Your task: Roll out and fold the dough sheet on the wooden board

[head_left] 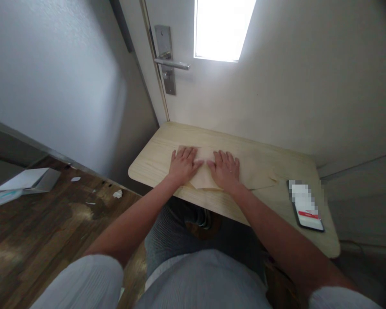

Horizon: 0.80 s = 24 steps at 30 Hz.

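A thin tan sheet (203, 175), which looks like brown paper, lies flat on a light wooden table (151, 165). My left hand (184, 165) rests palm down on its left part, fingers stretched out and slightly spread. On the sheet's middle lies my right hand (224, 169), also flat with its fingers apart. The two thumbs point toward each other with a small gap between them. To the right of my right hand the sheet runs on to a torn-looking or folded edge. Parts of the sheet are hidden beneath both palms.
A phone (305, 206) with a lit, partly blurred screen lies at the table's right end. Behind the table stands a pale door with a metal handle (172, 64) and a bright window. A white box (28, 180) and paper scraps lie on the wooden floor at left.
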### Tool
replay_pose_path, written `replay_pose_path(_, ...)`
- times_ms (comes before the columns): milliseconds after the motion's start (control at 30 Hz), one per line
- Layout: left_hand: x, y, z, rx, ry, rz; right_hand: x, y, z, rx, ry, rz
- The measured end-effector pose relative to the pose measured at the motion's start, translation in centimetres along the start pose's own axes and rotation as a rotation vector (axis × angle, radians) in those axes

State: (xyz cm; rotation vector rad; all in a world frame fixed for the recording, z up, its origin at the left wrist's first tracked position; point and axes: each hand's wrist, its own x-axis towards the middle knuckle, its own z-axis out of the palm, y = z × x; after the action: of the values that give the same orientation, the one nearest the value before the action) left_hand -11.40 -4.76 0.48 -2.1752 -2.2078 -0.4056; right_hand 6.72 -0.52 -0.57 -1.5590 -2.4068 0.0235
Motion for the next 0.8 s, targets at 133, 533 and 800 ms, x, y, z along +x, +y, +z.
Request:
replay_pose_path(133, -3.0, 0.3, -0.4, -0.027, -0.009, 0.043, -2.7, 1.1, 0.0, 0.058, 0.023, -0.088)
replay_pose_path(533, -8.7, 3.6, -0.6, -0.004, 0.053, -0.173, -1.2, 0.8, -0.6, 0.063, -0.096, -0.226)
replay_pose_path(800, -5.5, 1.7, -0.2, 0.023, 0.034, -0.214, 1.9, -2.1, 0.3, -0.011, -0.031, -0.096)
